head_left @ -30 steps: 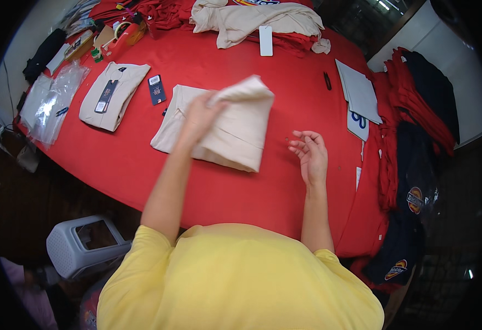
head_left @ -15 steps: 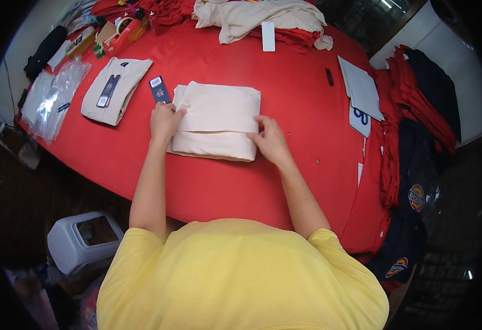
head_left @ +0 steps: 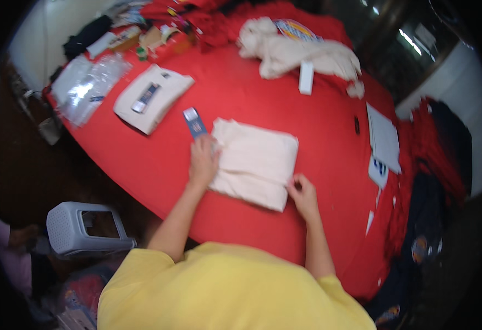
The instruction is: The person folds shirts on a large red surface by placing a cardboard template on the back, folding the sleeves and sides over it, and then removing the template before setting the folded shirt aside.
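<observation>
We look down at a red counter [head_left: 142, 159], where a folded cream garment [head_left: 257, 154] lies between two bare hands. Our left hand [head_left: 203, 162] rests at its left edge, fingertips meeting the lower end of a navy tag [head_left: 193, 120]; we cannot tell whether those fingers grip any cloth. Our right hand [head_left: 304, 198] is at the lower right edge, thumb and forefinger drawn close together, though blur hides whether fabric is pinched between them. Up and to the left lies a second folded garment [head_left: 172, 91], also cream, with clear plastic bags [head_left: 87, 88] beyond it. We judge that an uneven tug could skew the layers and loosen the crease across the lower part, while a careless left-hand sweep could push the tag under the cloth.
</observation>
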### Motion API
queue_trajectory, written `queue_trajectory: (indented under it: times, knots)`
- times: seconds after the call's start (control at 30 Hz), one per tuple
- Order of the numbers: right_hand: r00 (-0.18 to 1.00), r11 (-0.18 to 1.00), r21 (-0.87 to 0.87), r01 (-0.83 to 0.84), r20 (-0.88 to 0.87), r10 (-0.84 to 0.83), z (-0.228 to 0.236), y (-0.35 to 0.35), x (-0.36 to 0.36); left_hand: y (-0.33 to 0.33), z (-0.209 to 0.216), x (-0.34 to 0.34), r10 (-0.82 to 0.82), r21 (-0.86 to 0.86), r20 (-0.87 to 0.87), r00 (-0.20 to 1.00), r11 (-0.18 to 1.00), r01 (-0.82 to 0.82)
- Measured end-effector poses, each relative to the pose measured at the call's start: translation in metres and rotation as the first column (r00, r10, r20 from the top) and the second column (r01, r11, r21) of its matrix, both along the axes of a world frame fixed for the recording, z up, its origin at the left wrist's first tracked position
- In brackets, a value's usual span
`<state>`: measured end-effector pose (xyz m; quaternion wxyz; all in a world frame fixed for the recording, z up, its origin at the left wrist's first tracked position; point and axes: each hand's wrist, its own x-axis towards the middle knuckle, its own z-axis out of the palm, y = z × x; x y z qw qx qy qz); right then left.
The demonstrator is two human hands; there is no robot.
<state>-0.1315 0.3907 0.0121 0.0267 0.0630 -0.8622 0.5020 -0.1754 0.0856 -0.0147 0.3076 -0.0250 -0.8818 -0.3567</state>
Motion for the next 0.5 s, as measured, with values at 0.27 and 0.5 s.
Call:
queue_trajectory:
  times: [0.27,0.5]
  knots:
    - [0.955,0.952,-0.072,0.296,0.026,-0.295,0.029,-0.019,0.025,-0.003,0.000,0.009,-0.006,0.049,0.089,0.996,0.999,0.002]
    - [0.994,0.994,0.059,0.093,-0.056,-0.090,0.028,-0.005,-0.011,-0.002,0.025,0.041,-0.132,-0.098,0.314,0.940,0.980,0.170]
